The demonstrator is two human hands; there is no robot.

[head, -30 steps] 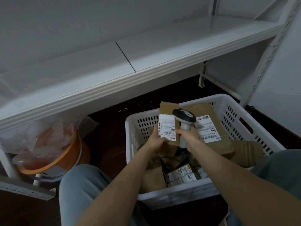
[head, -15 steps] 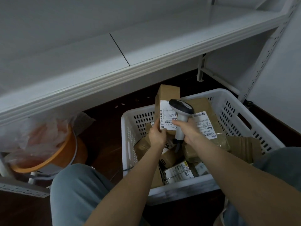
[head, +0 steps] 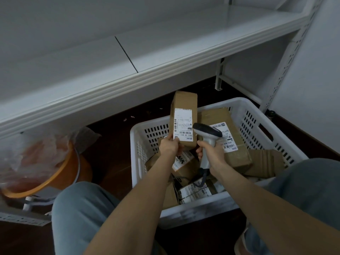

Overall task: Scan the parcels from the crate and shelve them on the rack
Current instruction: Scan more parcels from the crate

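Observation:
My left hand (head: 168, 146) grips the lower end of a slim brown cardboard parcel (head: 184, 105), held upright above the crate with its white label (head: 183, 124) facing me. Beside it, my right hand (head: 211, 153) holds a white handheld scanner (head: 207, 133) by its grip, the dark head pointing at the label's right edge. The white slatted crate (head: 257, 126) sits on the floor between my knees and holds several more brown parcels, among them a large labelled box (head: 230, 144). The white rack shelf (head: 165, 39) runs across above the crate.
An orange basin (head: 55, 177) with a crumpled clear plastic bag (head: 27, 153) stands on the dark floor at the left, under the shelf. A perforated white rack upright (head: 287, 61) rises at the right. My knees in blue trousers flank the crate.
My left hand has lifted the slim parcel higher out of the crate and turned its label more fully toward me. The scanner in my right hand has stayed beside it.

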